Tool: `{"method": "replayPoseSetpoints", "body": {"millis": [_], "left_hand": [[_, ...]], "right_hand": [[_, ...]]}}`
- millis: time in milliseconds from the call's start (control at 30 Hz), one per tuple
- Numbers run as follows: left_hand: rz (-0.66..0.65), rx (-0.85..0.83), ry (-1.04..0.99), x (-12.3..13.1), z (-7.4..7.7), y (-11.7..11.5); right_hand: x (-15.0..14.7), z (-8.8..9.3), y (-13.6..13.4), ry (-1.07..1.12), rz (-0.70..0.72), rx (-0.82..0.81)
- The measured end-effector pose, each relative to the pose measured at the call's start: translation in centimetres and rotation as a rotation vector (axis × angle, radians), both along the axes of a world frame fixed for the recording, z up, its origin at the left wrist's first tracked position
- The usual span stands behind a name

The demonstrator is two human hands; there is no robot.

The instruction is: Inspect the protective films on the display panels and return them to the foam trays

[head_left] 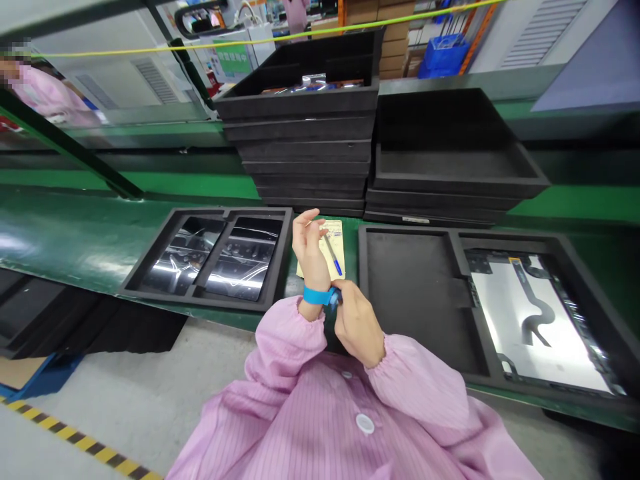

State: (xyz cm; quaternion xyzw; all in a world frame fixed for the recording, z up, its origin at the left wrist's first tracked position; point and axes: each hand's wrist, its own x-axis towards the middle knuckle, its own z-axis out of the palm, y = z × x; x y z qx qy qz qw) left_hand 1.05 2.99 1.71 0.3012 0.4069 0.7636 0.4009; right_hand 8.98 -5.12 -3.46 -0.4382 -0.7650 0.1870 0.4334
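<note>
My left hand (309,248) is raised in front of me, fingers loosely curved and apart, holding nothing. A blue wrist strap (317,295) circles its wrist. My right hand (356,327) is closed on that strap at the inner side of the left wrist; its fingertips are hidden. Both arms wear pink striped sleeves. Behind the left hand, a yellowish paper slip (336,235) lies on the green table with a blue pen (334,259) on it.
A black foam tray (165,230) at left holds two shiny panels. Another tray (453,243) at right has one empty compartment and one with a white panel (535,320) bearing a flex cable. Two stacks of black trays (305,143) (450,167) stand behind. Another person in pink is far left.
</note>
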Motion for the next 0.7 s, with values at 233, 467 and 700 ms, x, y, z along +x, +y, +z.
{"method": "replayPoseSetpoints", "body": {"millis": [233, 467, 700], "left_hand": [[-0.028, -0.104, -0.285, -0.3, 0.3, 1.4], [-0.136, -0.151, -0.394, -0.5, 0.6, 1.5], [-0.158, -0.149, -0.456, -0.4, 1.5, 1.4]], "right_hand": [[0.7, 0.1, 1.3, -0.035, 0.023, 0.209], [1.3, 0.1, 2.3, -0.1, 0.183, 0.41], [0.8, -0.4, 2.0, -0.011, 0.106, 0.469]]}}
